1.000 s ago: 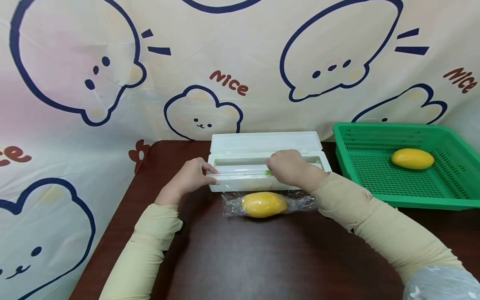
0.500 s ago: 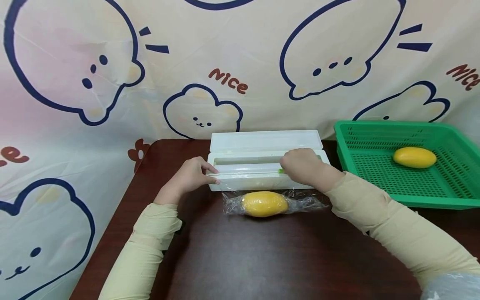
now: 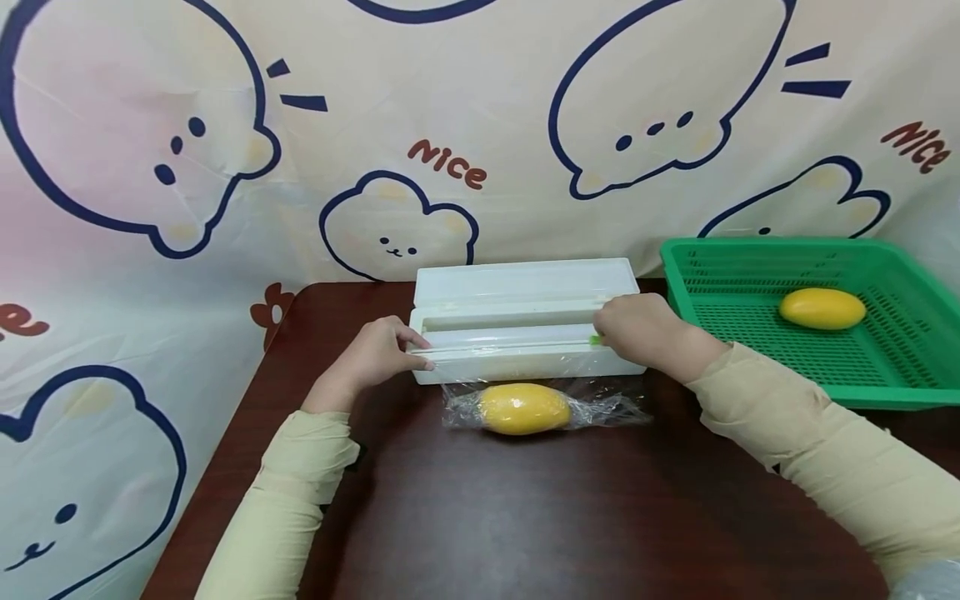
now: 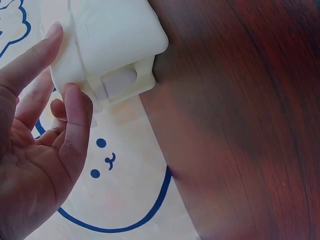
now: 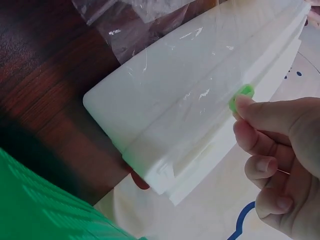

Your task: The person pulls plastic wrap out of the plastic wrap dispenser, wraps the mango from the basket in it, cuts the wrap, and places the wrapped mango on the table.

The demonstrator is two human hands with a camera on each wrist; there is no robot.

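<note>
A white cling film dispenser [image 3: 517, 367] lies across the back of the table, its lid [image 3: 525, 283] raised and a film roll [image 3: 510, 336] inside. My left hand [image 3: 375, 357] grips its left end, thumb at the front and fingers on the upper edge. With thumb and forefinger my right hand [image 3: 647, 332] pinches the small green slide cutter [image 5: 243, 96] on the dispenser's front rail, near the right end. Clear film hangs over the front wall. Just before the dispenser lies a yellow mango-like fruit [image 3: 525, 409], wrapped in film [image 3: 611, 410] bunched at both ends.
A green plastic basket [image 3: 885, 397] stands at the right, close to the dispenser's right end, with a second yellow fruit [image 3: 822, 309] in it. A printed cloth [image 3: 525, 217] hangs behind the dark wooden table [image 3: 495, 517].
My right hand has slid the green cutter to the right along the rail, from the middle to near the right end. The left hand keeps its grip on the dispenser's left end.
</note>
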